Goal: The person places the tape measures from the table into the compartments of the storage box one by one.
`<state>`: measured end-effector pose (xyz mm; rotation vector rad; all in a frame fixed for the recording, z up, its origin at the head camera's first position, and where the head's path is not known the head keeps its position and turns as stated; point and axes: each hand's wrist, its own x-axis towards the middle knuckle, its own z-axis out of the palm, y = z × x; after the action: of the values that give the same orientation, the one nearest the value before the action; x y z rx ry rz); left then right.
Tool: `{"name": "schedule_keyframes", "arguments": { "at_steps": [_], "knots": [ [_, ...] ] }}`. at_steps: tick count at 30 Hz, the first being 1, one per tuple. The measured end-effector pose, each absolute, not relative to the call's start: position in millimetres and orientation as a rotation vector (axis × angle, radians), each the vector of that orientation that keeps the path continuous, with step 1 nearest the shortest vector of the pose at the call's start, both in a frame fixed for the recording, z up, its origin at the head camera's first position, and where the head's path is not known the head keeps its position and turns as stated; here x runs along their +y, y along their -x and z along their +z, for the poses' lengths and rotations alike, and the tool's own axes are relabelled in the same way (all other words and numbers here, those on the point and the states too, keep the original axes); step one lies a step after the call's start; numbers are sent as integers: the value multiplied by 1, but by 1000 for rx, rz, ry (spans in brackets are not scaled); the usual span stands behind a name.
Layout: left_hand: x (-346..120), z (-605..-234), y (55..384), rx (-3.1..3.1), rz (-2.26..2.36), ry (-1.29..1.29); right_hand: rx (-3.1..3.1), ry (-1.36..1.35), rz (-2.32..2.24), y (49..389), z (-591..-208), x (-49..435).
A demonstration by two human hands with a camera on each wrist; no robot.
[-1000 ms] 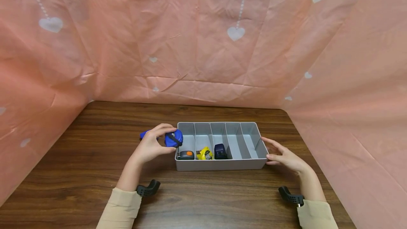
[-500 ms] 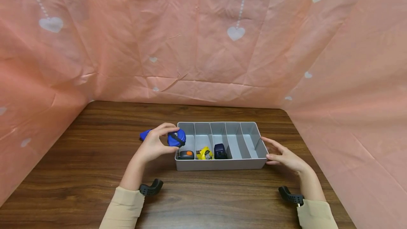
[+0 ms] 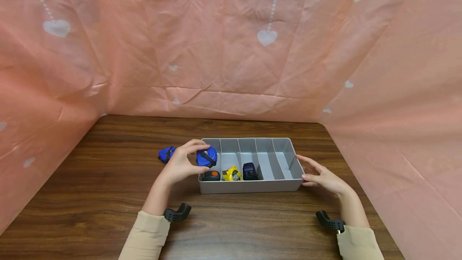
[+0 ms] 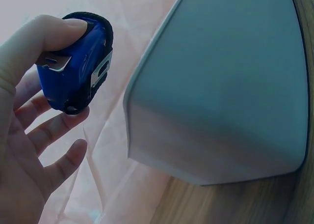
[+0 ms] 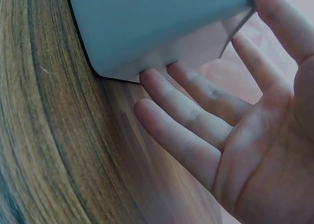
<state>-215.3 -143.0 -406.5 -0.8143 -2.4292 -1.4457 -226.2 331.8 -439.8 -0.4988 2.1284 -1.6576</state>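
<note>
My left hand [image 3: 182,165] pinches a blue tape measure [image 3: 206,157] with black trim between thumb and fingers. It holds this over the leftmost compartment of a grey divided box [image 3: 249,187]. In the left wrist view the blue tape measure [image 4: 73,69] shows its metal clip and hook, apart from the box wall. Inside the box, each in its own compartment from the left, lie a dark tape measure with an orange button [image 3: 211,175], a yellow one [image 3: 232,173] and a navy one [image 3: 250,171]. With fairly straight fingers, my right hand [image 3: 326,179] touches the box's right end.
A second blue item with a black strip [image 3: 166,154], probably another tape measure, lies on the wooden table [image 3: 231,220] left of the box, partly behind my left hand. Pink cloth [image 3: 223,51] with white hearts hangs around the table's back and sides.
My left hand has carried the blue tape measure rightward, from the box's left edge to over the leftmost compartment. More of the blue item on the table now shows. The right hand stays put.
</note>
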Motion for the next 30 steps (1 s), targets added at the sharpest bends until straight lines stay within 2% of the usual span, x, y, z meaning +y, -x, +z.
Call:
{"name": "schedule_keyframes", "arguments": {
  "at_steps": [30],
  "knots": [
    [-113,-396,215,-2392,-1538,893,2122,488,-1657,225,-438,331]
  ]
}}
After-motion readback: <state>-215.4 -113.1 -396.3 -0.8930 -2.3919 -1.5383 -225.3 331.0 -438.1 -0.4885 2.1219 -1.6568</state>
